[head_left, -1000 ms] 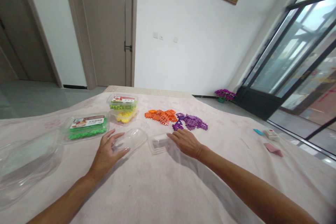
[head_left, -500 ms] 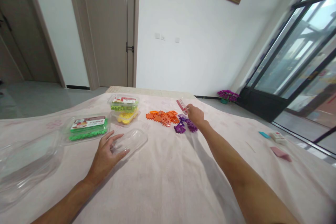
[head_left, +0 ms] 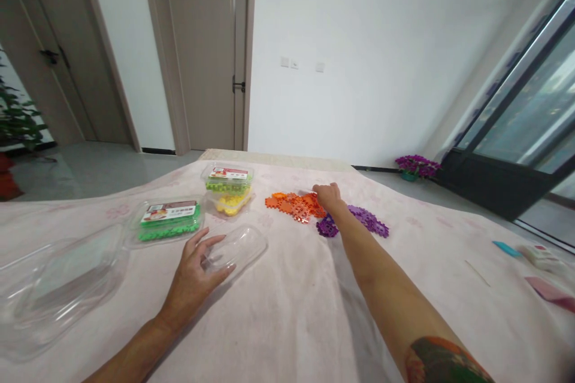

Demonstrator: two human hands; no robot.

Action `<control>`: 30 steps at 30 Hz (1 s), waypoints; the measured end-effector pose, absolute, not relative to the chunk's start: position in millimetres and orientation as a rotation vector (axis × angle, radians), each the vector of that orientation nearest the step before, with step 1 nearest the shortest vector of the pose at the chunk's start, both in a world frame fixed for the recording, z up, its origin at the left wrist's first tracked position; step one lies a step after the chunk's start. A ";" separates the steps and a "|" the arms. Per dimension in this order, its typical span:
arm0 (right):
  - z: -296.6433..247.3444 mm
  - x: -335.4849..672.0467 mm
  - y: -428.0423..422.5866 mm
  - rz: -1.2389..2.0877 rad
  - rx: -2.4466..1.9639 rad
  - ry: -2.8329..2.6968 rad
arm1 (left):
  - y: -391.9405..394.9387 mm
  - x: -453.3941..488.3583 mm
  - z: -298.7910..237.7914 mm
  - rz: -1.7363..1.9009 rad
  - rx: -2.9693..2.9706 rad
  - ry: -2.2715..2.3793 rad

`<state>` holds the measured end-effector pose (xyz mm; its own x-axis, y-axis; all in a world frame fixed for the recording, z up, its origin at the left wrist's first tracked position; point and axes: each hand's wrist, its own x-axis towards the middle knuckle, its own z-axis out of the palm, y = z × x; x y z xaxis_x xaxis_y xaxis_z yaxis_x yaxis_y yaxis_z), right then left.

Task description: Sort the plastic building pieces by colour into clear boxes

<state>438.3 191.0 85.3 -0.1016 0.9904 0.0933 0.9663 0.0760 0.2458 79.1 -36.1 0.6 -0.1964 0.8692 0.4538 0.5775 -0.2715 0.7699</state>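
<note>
My left hand (head_left: pixel 197 272) grips a small clear plastic box (head_left: pixel 242 244), thumb on the near side and fingers on the far side. No pieces show inside it. My right hand (head_left: pixel 327 196) is closed on a thin label card (head_left: pixel 306 192), which shows nearly edge-on. Below that hand lie orange gear-shaped plastic pieces (head_left: pixel 287 206) in a loose pile. Purple pieces (head_left: pixel 369 221) lie on both sides of my right forearm, which covers part of them.
A lidded box of green pieces (head_left: pixel 168 228) stands on the pink cloth (head_left: pixel 287 311), left of my left hand. Behind it, a box of lime pieces (head_left: pixel 229 182) rests on one of yellow pieces (head_left: pixel 233 202). Large clear containers (head_left: pixel 72 287) lie far left.
My right hand has moved left toward the orange pieces, and its card has turned from face-on to nearly edge-on. More purple pieces show. The camera view has swung left.
</note>
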 end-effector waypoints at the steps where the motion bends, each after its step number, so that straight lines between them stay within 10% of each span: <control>1: 85.1 437.9 191.3 0.354 2.016 2.239 | -36.1 79.4 0.9 1.455 1.774 1.689; 30: 106.8 363.5 149.4 0.343 1.964 2.426 | -39.8 76.0 1.0 1.532 1.704 1.749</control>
